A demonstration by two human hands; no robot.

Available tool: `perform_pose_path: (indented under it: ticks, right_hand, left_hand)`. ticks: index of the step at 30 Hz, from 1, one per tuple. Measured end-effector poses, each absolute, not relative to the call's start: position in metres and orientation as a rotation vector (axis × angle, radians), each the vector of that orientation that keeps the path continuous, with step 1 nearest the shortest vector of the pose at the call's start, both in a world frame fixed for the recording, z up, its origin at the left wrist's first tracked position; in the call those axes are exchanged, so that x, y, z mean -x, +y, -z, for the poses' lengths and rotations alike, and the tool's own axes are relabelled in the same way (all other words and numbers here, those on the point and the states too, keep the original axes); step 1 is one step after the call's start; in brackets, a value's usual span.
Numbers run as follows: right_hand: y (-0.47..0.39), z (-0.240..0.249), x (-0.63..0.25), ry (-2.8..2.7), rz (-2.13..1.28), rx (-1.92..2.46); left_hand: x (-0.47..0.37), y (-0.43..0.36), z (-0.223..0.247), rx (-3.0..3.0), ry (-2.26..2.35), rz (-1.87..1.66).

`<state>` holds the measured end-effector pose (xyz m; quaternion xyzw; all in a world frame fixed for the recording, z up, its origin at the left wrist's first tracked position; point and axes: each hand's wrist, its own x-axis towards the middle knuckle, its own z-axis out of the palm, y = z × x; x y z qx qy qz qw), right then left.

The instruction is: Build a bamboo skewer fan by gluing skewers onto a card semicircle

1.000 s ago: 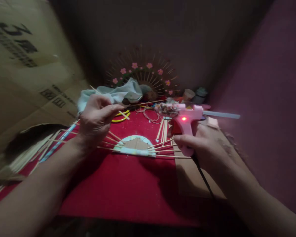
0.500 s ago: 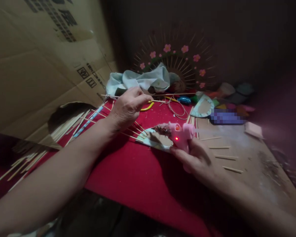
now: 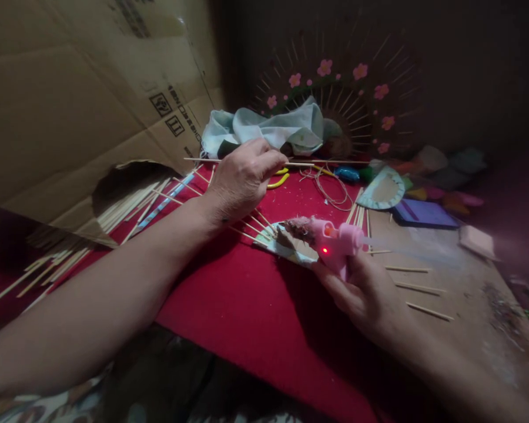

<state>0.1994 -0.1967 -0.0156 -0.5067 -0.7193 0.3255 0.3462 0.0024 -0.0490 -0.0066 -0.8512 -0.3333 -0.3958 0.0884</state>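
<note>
My left hand pinches a thin wooden stick above the red cloth. My right hand is wrapped round the grip of a pink glue gun, whose red light is on. Its nozzle, crusted with brown residue, points left over a half-round patterned piece. Several sticks fan out from that piece toward the upper left, passing under my left hand. Part of the piece is hidden behind the glue gun and my right hand.
A cardboard box stands at left, sticks beside its opening. Behind lie crumpled light cloth, yellow-handled tool and string. A second half-round piece, purple box and loose sticks are right; a flowered fan stands behind.
The view has shifted, so most things appear farther right and the background higher. My left hand still holds the stick and my right hand the glue gun, its nozzle still over the half-round piece.
</note>
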Motion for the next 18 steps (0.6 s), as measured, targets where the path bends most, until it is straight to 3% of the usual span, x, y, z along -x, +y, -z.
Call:
perform_pose_path:
  ticks: [18]
  right_hand:
    - [-0.1942,0.0183,-0.2002,-1.928,-0.690,1.379]
  left_hand:
    - [-0.0041,-0.0500,0.0075,2.558,-1.008,1.139]
